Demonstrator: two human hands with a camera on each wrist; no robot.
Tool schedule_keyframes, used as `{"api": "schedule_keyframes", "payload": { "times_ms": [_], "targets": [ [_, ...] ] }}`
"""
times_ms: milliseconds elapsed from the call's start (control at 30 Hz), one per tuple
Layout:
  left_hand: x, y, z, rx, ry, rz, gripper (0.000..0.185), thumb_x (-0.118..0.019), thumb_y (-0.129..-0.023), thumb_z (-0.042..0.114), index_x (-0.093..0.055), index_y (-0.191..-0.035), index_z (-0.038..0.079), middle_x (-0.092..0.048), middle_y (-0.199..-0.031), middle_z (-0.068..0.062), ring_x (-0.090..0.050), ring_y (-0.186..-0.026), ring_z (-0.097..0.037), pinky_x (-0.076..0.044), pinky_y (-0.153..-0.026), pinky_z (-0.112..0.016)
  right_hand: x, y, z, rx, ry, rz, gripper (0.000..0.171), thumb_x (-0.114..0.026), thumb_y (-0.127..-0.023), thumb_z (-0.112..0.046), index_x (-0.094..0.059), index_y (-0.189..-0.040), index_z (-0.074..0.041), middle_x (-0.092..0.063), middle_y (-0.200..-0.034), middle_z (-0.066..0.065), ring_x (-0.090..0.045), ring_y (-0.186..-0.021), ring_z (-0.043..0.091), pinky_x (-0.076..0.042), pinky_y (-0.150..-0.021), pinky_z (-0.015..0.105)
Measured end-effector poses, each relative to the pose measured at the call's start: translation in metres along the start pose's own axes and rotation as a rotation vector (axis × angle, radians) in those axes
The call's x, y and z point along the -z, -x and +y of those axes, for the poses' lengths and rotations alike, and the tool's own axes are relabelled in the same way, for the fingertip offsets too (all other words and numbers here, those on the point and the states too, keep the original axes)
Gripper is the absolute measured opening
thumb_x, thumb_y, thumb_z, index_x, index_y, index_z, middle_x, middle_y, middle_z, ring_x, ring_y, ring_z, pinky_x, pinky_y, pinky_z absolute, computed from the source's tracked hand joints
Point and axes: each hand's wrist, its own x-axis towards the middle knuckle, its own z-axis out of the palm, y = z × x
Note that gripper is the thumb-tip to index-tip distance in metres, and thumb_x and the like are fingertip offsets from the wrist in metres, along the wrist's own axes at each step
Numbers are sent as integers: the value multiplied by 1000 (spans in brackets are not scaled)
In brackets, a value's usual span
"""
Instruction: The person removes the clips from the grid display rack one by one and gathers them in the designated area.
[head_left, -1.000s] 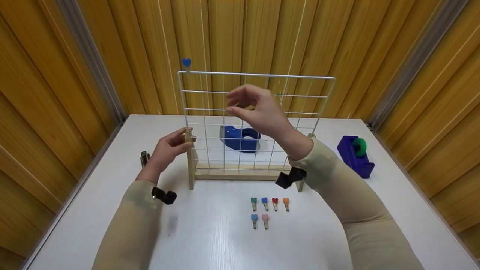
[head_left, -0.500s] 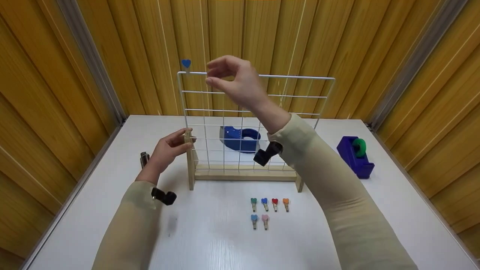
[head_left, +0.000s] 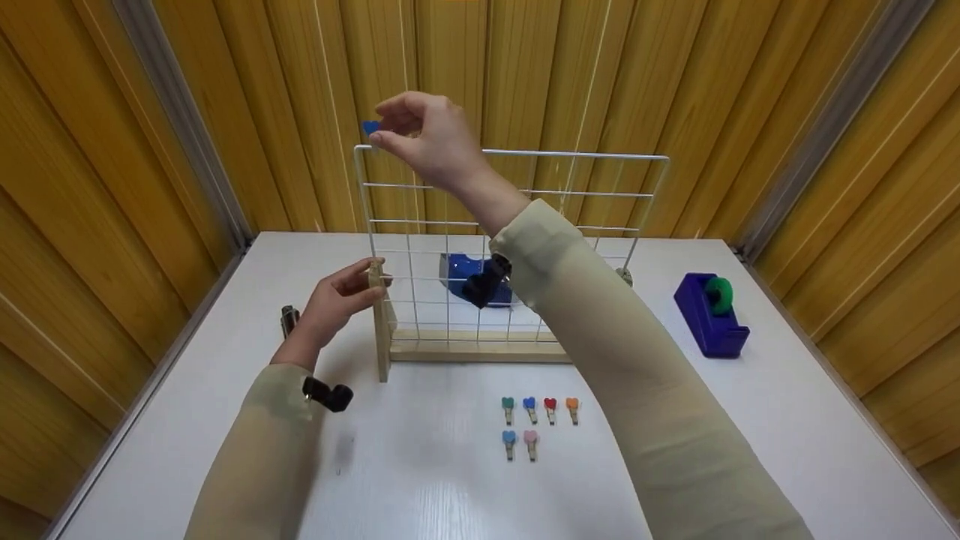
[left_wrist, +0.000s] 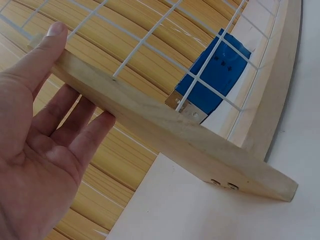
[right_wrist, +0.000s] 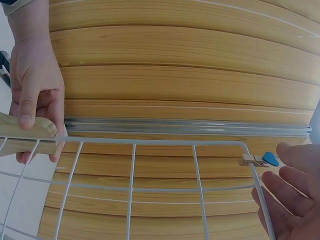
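Head view: a white wire grid (head_left: 510, 240) stands upright in a wooden frame (head_left: 480, 346) on the white table (head_left: 420, 487). The left hand (head_left: 337, 296) grips the frame's left post (head_left: 380, 315), thumb along its top and fingers curled behind it (the left wrist view confirms this hold). The right hand (head_left: 424, 139) is raised at 12 o'clock above the grid's upper left corner, thumb and fingers bent and slightly apart around the blue heart clip (head_left: 371, 127), which is clipped to that corner; whether the fingertips touch it cannot be told, and the right wrist view shows them just beside it. Six more heart clips (head_left: 529, 424) lie in two rows at 6 o'clock from the frame. A blue tape dispenser (head_left: 480, 277) sits behind the grid; a purple tape dispenser (head_left: 709, 311) stands at 3 o'clock.
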Motion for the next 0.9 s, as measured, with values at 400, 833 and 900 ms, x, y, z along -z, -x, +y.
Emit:
{"api": "schedule_keyframes", "payload": {
  "times_ms": [400, 833, 900],
  "targets": [
    [1, 1, 2, 7, 2, 1, 62, -74, -96, 30, -50, -154, 24, -63, -144, -12, -58, -133, -26, -47, -116, -47, -12, -4, -6, -112, -27, 19, 24, -70, -98, -16, -75, -119, -5, -76, -115, 7, -71, -100, 13, -57, -88, 19],
    [0, 1, 2, 22, 8, 11, 60, -74, -97, 28, -52, -152, 27, -64, -143, -12, -59, -132, -26, -46, -117, -48, -18, -1, -4, -59, -83, 104, 16, -72, -95, -9, -76, -108, -1, -78, -107, 12, -73, -93, 18, -58, -82, 18],
    [1, 1, 2, 20, 7, 7, 61, -74, -97, 28, -51, -153, 26, -63, -144, -13, -59, -132, -25, -46, -117, -48, -18, -1, -3, -46, -89, 114, 15, -72, -95, -8, -76, -107, -1, -78, -106, 12, -73, -92, 19, -58, -81, 18]
  ]
}}
